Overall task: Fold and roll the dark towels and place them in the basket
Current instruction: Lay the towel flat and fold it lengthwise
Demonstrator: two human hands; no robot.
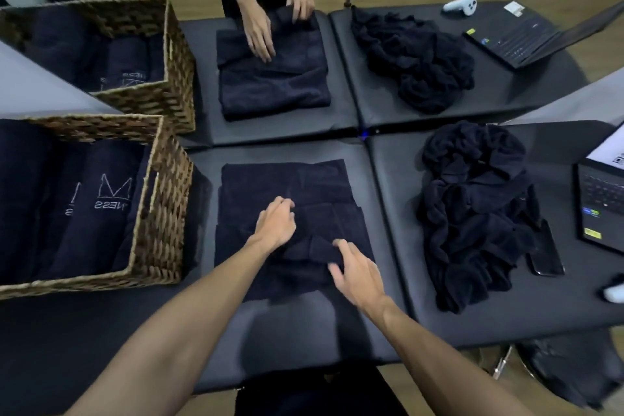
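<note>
At near left a wicker basket point(162, 213) holds rolled dark towels. Just right of it a dark towel point(283, 186) lies flat on the bench point(304, 331). The left hand point(275, 224) pinches its fold; the right hand point(358, 275), fingers apart, presses it. A crumpled towel pile point(472, 213) sits further right.

A large "M" and inverted "NESS" mark a rolled towel point(111, 209) in the basket point(162, 213).

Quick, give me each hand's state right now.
Left hand: fingers curled, grip on a fold of the dark towel.
Right hand: open, fingers spread, resting on the same towel.
</note>
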